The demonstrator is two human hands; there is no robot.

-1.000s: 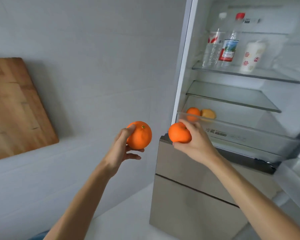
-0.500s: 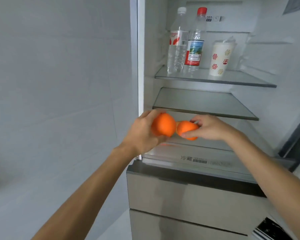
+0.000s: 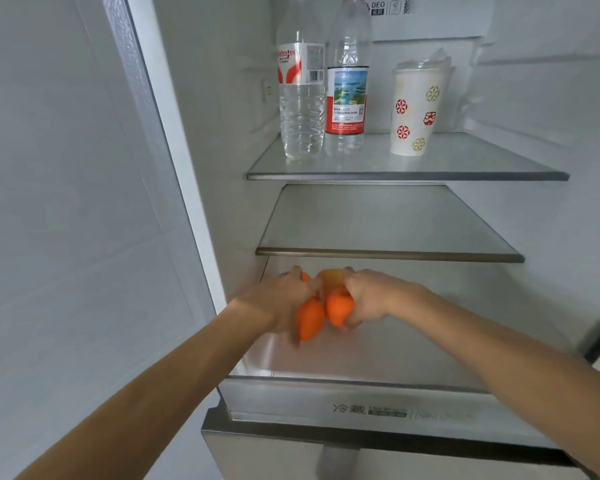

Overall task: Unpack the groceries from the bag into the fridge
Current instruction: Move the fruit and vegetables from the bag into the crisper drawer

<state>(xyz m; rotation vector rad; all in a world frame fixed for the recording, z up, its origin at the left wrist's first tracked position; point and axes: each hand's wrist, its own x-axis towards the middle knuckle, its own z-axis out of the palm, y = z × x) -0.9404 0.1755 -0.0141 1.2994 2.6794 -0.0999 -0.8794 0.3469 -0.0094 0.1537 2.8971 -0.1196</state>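
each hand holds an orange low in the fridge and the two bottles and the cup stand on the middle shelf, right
No: in the head view the two bottles and the cup stand on the upper shelf, above the middle shelf. The left hand and right hand do each hold an orange.

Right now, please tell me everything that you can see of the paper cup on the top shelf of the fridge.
The paper cup is tall and white, paper by its look, printed with red and gold marks. A clear lid closes it, with crinkled clear plastic above. It stands upright on the top glass shelf, right of the picture-labelled water bottle and apart from it. Only the shelf touches it.
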